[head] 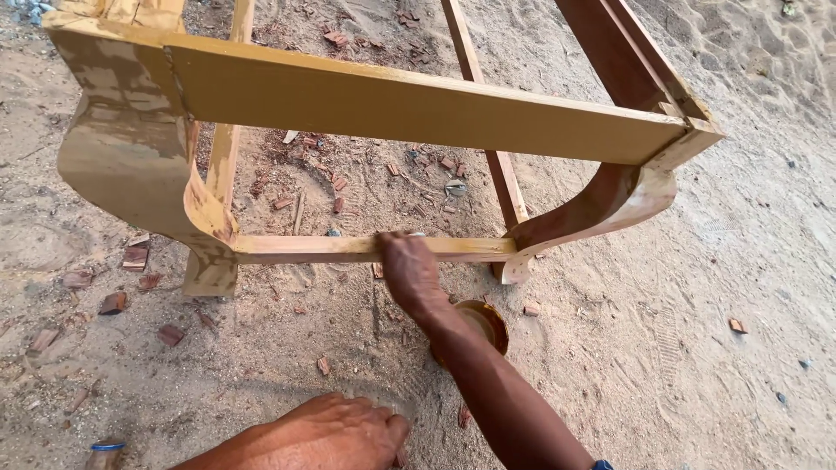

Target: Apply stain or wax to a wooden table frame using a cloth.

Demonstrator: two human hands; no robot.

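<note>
The frame (418,109) stands on the sand, coated ochre. The right hand (407,268) reaches to its low rail (348,249), grip closed on something small I cannot make out. The bowl (484,324) sits just below that rail, within reach. The left hand (335,433) rests spread, empty, nearest the viewer

The wide upper rail (418,104) bars reach from above; open gap below it to the lower rail (348,249).
</note>
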